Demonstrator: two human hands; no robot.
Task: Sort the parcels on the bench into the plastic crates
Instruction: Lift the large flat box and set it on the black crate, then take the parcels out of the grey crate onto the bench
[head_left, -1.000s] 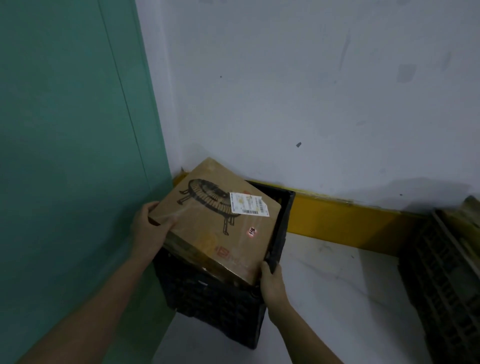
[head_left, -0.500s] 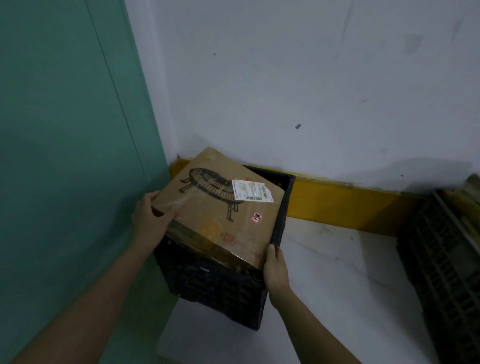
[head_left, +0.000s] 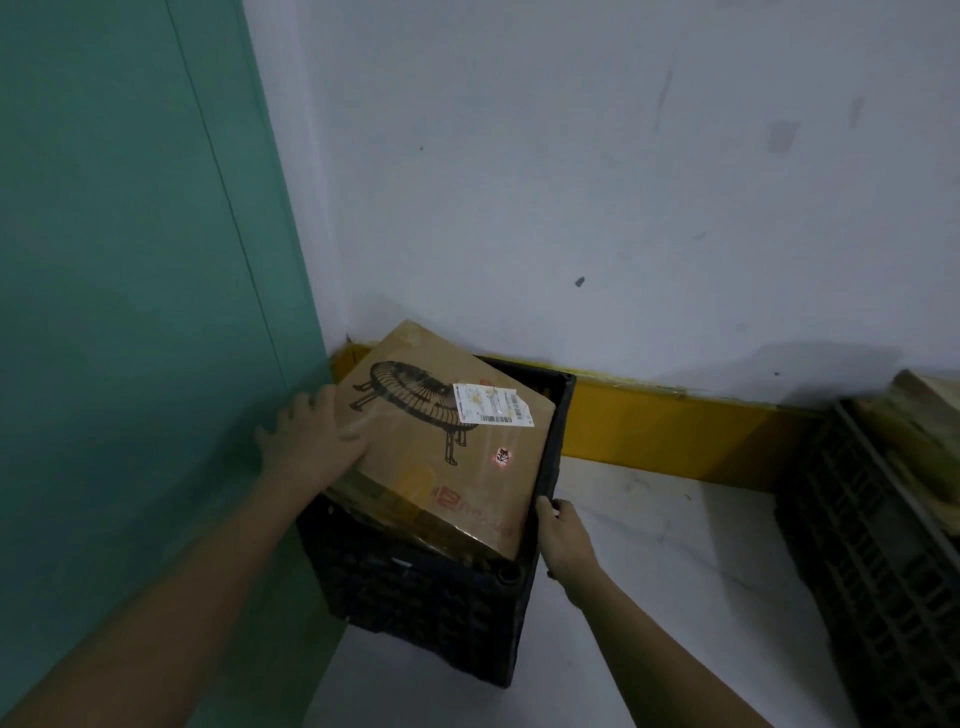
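a brown cardboard box (head_left: 441, 441) sits tilted in the top of a black plastic crate (head_left: 426, 603), its left side raised above the crate's rim and its right side sunk lower against the inner right wall. the box is too large to lie flat inside, and its far corner sticks out over the back rim. a black line drawing of a round fan-like thing is printed on its top, a white shipping label (head_left: 491, 405) is stuck near the right edge, and a small red and white sticker (head_left: 502, 458) lies below the label.

the left hand (head_left: 311, 441) rests on the raised left edge of the box, palm down, fingers spread and fairly straight, pressing rather than grasping; its grip is released. the right hand (head_left: 563, 535) is at the crate's near right corner, thumb on the rim and fingers curled round the outside of the wall, so its grip is closed on the crate.

the crate stands on a pale table (head_left: 675, 571) in a corner, with a green wall (head_left: 130, 260) to its left and a white wall (head_left: 571, 182) with a yellow strip (head_left: 675, 436) along its base behind. a second dark crate (head_left: 883, 571) stands at the right edge, holding something pale that is too blurred to tell.
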